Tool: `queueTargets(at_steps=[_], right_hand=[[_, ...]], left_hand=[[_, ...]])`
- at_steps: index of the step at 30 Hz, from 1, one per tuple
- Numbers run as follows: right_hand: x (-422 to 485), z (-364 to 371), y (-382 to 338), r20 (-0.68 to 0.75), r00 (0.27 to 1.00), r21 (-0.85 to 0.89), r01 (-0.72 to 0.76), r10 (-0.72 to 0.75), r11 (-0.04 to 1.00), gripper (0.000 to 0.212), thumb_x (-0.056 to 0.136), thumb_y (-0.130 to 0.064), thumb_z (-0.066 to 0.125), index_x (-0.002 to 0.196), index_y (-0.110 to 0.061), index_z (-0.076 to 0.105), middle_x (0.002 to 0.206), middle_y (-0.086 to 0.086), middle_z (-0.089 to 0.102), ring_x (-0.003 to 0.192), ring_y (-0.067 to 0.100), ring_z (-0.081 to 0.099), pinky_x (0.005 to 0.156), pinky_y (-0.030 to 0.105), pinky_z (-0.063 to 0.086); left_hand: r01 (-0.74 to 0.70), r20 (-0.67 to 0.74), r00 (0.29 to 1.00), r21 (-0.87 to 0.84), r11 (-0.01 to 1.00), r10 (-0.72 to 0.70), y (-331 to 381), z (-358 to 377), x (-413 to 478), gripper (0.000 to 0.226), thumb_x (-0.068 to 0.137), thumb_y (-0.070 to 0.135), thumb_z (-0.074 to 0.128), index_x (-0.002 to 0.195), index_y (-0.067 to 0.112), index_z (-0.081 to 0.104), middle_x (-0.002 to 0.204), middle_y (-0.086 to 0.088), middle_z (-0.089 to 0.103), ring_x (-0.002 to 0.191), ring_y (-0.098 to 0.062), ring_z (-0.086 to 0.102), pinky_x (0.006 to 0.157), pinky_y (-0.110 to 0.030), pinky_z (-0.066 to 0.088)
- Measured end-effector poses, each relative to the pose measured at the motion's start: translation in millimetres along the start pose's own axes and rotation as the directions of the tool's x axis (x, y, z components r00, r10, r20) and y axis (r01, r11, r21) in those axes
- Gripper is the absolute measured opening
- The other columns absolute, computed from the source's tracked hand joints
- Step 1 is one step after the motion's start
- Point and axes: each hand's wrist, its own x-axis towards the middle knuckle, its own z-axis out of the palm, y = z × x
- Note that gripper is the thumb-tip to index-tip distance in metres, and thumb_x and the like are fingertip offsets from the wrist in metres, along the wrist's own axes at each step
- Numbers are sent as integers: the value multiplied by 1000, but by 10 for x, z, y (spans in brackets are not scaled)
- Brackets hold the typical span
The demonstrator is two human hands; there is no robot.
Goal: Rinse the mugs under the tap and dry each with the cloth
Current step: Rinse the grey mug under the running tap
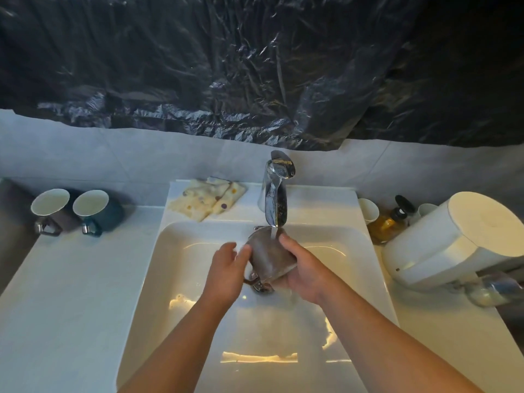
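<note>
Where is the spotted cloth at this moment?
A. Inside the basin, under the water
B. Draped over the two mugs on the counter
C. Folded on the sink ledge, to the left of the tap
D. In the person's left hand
C: the spotted cloth lies folded on the back ledge of the sink, left of the tap, touched by neither hand.

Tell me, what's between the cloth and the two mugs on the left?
Nothing. In the head view, only bare white counter lies between the cloth and the two mugs.

cream cloth [208, 200] with purple dots; teal mug [103, 211]; white sink [181, 251]
</note>
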Motion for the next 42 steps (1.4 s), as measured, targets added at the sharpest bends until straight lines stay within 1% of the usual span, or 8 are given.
queueTargets(at_steps=[5, 9, 15, 24, 31, 36, 39, 42], right_hand=[[7, -42, 42, -3, 1000, 148, 25, -25, 989, 43, 98, -35, 55, 128, -6, 62, 121, 17, 71, 110, 30, 67, 91, 43, 55], [103, -106, 37, -115, 993, -38, 30, -34, 999, 46, 99, -33, 47, 135, -7, 56, 131, 18, 62, 117, 33, 61, 107, 53, 46], [70, -71, 8, -161, 986, -67, 29, -39, 997, 39, 101, -43, 47, 129, -20, 61, 132, 9, 62, 115, 32, 64, 85, 45, 58], [-22, -8, 57, -205, 975, -75, 74, -88, 994, 33, 101, -36, 50, 128, -22, 62, 132, 4, 62, 115, 34, 62, 100, 52, 52], [-185, 125, 8, -123, 972, -196, 172, -198, 965, 29, 97, -21, 60, 124, -31, 59, 122, 1, 65, 111, 22, 61, 79, 45, 58], [-218, 185, 121, -192, 963, -48, 182, -188, 982, 29, 105, -27, 41, 113, -27, 70, 107, 2, 70, 92, 21, 63, 83, 45, 58], [-262, 205, 151, -161, 961, -145, 202, -225, 969, 29, 105, -18, 39, 107, -30, 65, 103, -1, 68, 91, 15, 62, 96, 47, 53], [-304, 202, 134, -137, 959, -180, 222, -248, 958, 29, 106, -18, 37, 110, -31, 63, 103, -2, 68, 95, 15, 63, 84, 39, 59]], left_hand=[[176, 139, 980, -294, 939, -140, 71, -13, 2, 44, 109, 26, 29, 92, 1, 61, 79, -16, 58, 73, -24, 60, 71, -42, 63], [74, 79, 995, -233, 970, -57, 56, -47, 27, 33, 108, 26, 34, 95, 1, 51, 90, -18, 57, 85, -27, 62, 75, -47, 64], [-78, 9, 997, -48, 996, 79, 32, 21, 18, 26, 107, 21, 44, 84, 10, 50, 90, -11, 59, 88, -29, 62, 87, -47, 60], [-95, 18, 995, -63, 993, 97, -51, 61, -50, 21, 107, 22, 43, 92, 15, 57, 97, -5, 65, 97, -27, 66, 96, -51, 55], [-10, 29, 999, -164, 986, 15, 29, 129, -113, 29, 84, 38, 57, 97, 13, 51, 102, -20, 61, 90, -27, 62, 87, -54, 55], [45, 40, 998, -43, 998, -44, 169, 146, -52, 46, 75, 35, 85, 112, 27, 58, 101, 8, 68, 89, -9, 66, 70, -29, 56], [43, 55, 998, -54, 998, -40, 175, 175, -52, 46, 79, 42, 82, 118, 31, 61, 107, 7, 69, 95, -14, 68, 81, -41, 63], [-12, 51, 999, -3, 1000, 12, 218, 175, -67, 38, 94, 44, 66, 129, 30, 60, 119, 2, 67, 105, -21, 66, 88, -47, 62]])
